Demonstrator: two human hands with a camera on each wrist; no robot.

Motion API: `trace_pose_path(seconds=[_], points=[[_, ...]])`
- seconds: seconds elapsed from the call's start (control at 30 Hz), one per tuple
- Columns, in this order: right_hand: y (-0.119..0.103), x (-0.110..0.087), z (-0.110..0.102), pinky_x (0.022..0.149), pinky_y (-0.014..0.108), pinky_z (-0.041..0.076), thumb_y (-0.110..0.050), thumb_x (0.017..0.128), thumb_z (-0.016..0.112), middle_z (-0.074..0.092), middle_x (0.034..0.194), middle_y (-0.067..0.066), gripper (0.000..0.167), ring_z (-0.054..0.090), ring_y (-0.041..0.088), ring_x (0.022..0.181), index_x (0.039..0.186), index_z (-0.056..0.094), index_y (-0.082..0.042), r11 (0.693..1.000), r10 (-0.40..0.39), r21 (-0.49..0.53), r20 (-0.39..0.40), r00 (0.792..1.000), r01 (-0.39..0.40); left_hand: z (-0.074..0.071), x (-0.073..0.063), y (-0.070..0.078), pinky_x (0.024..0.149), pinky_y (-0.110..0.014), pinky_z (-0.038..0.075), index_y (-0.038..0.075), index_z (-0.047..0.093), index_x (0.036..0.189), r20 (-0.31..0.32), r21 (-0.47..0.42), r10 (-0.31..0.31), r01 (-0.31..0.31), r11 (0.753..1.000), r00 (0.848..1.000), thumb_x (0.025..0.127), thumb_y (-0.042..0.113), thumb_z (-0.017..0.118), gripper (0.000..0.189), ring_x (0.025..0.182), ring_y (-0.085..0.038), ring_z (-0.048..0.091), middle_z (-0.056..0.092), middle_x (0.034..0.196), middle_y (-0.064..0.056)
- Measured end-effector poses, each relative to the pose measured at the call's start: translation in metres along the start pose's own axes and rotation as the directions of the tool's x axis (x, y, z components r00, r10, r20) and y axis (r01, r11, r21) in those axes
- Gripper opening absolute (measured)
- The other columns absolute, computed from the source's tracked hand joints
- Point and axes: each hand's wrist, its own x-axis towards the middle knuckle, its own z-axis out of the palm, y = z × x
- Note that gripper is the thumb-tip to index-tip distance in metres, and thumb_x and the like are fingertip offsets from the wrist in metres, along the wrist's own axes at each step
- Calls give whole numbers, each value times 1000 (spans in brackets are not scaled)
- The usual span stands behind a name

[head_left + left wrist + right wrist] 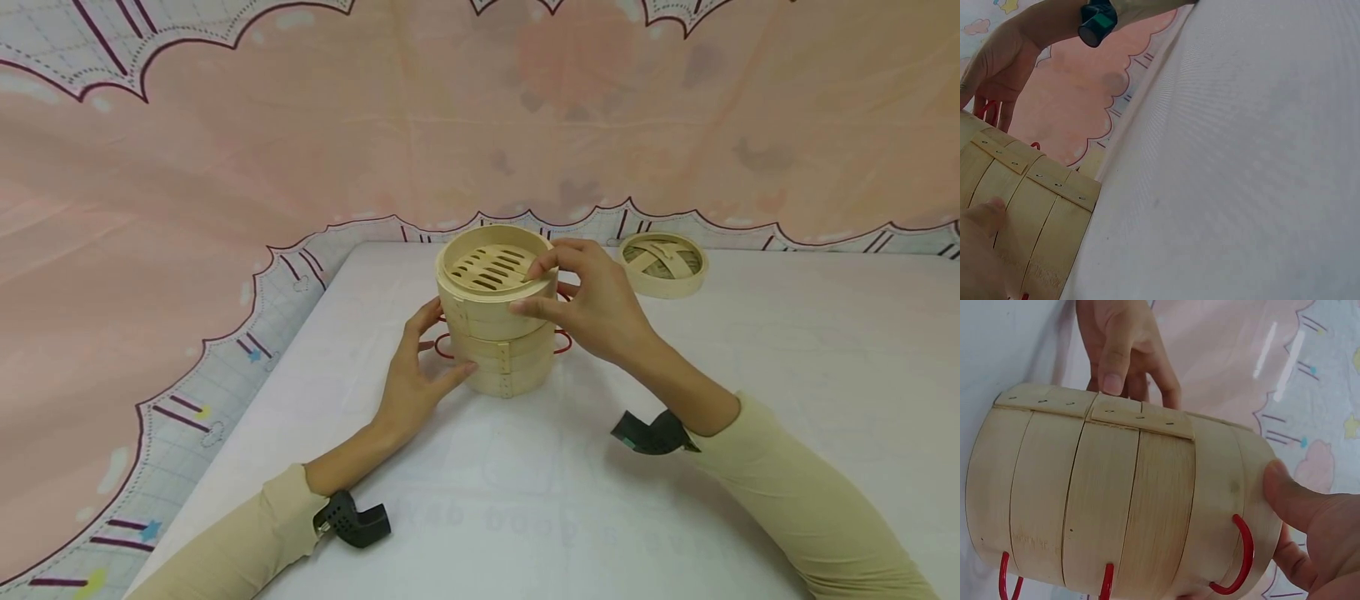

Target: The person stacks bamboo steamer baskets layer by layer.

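Note:
A stack of round bamboo steamer baskets (517,367) stands on the table, small red handles on its sides. Slots cross the base of the uppermost basket (480,315), which has no lid on it. My right hand (600,308) pinches that basket's rim, index finger inside and thumb (1291,494) against the outer wall. At the left side of the stack, my left hand (420,371) holds the lower part, its thumb (988,212) across the front; the other fingers are partly hidden behind. Stapled seams run down the wall (1104,487) in the right wrist view.
A woven bamboo lid (663,265) lies on the table behind and right of the stack. The white tabletop (495,492) reaches back to a pink patterned cloth (465,133). Black wrist cameras (652,432) are worn at both sleeves.

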Motion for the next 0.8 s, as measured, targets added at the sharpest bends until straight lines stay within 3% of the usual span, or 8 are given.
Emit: trace_pose_path(seconds=[0.17,0.33,0.5,0.7,0.8], points=[[0,1,-4,87,39,51,-24,73,84,48,128,7,34,40,23,125,91,62,-7,999,-29,-45,40,999,31,2,-1,-19,94,-52,38,16,25,150,-1,7,2,-2,1000,1000,77,6,80,92,130,-24,37,38,146,-4],[1,1,-12,85,38,52,-23,75,83,51,123,4,31,47,22,118,95,63,-10,993,-82,-73,85,993,89,2,-2,-22,95,-49,39,22,24,150,2,9,-8,8,1000,1000,79,11,80,91,131,-20,36,38,145,0],[4,2,-18,84,35,53,-25,77,82,47,129,6,38,56,28,111,106,62,-11,997,-57,-52,133,989,65,1,-1,-21,95,-49,38,21,25,150,-4,20,-16,16,1000,1000,78,11,80,91,131,-22,36,38,146,0],[8,4,-24,86,37,52,-28,77,81,45,136,2,55,54,26,116,124,56,-14,998,-33,-49,192,981,44,-8,6,-16,98,-46,35,18,28,148,-85,40,0,4,999,996,79,10,79,87,133,-19,35,39,147,2],[11,4,-27,89,37,50,-26,78,81,43,139,2,62,53,26,118,131,51,-14,994,-82,-50,241,967,97,-20,15,-13,97,-46,36,17,34,146,-155,31,34,-29,999,987,82,11,77,77,132,-18,37,43,144,2]])
